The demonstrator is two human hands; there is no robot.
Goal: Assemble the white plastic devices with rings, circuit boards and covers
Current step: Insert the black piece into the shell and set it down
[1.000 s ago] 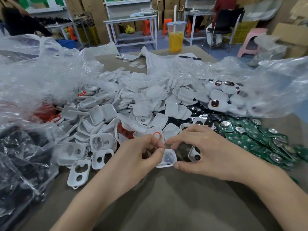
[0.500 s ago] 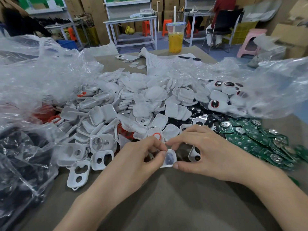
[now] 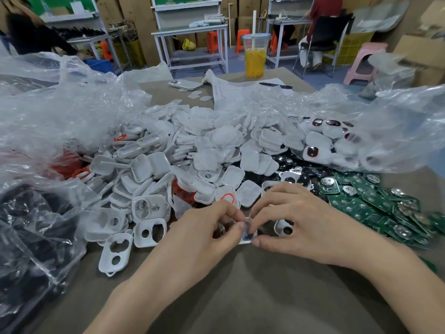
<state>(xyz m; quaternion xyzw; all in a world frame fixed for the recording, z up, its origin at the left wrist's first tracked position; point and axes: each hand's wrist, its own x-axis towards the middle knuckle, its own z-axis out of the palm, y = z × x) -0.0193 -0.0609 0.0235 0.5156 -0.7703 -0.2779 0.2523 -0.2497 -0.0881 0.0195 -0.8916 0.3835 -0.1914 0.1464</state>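
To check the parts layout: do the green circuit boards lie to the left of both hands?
No, the green circuit boards lie heaped to the right of the right hand.

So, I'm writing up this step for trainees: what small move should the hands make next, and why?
Probably press the dark insert home into the white shell: the left hand and right hand both pinch that one piece, the insert's face showing between them.
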